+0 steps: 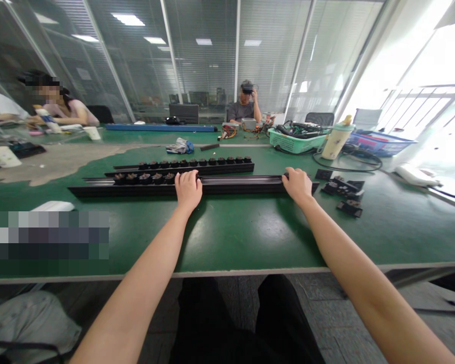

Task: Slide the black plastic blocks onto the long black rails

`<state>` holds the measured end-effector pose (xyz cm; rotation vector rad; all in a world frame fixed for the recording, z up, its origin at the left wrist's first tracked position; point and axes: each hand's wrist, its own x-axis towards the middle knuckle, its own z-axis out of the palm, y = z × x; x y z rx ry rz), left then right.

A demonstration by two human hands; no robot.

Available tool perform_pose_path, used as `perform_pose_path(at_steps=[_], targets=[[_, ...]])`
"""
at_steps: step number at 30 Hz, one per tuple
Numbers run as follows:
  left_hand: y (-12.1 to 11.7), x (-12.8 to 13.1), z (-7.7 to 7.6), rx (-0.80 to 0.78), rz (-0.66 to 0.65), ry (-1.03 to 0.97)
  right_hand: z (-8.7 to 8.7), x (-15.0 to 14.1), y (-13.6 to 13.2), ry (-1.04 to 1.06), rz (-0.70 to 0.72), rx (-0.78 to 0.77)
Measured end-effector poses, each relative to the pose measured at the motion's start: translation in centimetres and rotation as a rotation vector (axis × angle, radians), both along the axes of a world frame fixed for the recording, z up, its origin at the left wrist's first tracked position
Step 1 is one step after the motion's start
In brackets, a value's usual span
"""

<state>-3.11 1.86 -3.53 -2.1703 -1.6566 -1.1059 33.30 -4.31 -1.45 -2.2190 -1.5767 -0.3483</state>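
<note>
A long black rail lies crosswise on the green table, with a bare shiny channel along its middle. Several round black modules sit in its left part. My left hand is closed over the rail near its middle, beside the last of these modules. Near the right end, my right hand grips the rail with bent fingers; a small dark bit shows by its thumb, too covered to name. Behind lies a second, shorter black rail, lined with similar round modules. Loose black pieces lie to the right of my right hand.
A green basket of cables, a cream bottle and a blue basket stand back right. A crumpled glove lies behind the rails. One person sits across the table; others sit at left. Paper cups stand at left.
</note>
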Motion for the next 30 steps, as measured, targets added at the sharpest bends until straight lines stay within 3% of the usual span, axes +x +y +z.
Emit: perform_pose_path(at_steps=[15, 22, 30], targets=[[-0.1, 0.1, 0.2, -0.011, 0.001, 0.003, -0.4, 0.7, 0.6, -0.070, -0.129, -0.049], [-0.1, 0.1, 0.1, -0.007, -0.001, 0.002, -0.5, 1.5, 0.9, 0.043, -0.086, -0.088], [0.0, 0.0, 0.1, -0.006, 0.005, 0.009, -1.7, 3.0, 1.8, 0.201, -0.034, 0.001]])
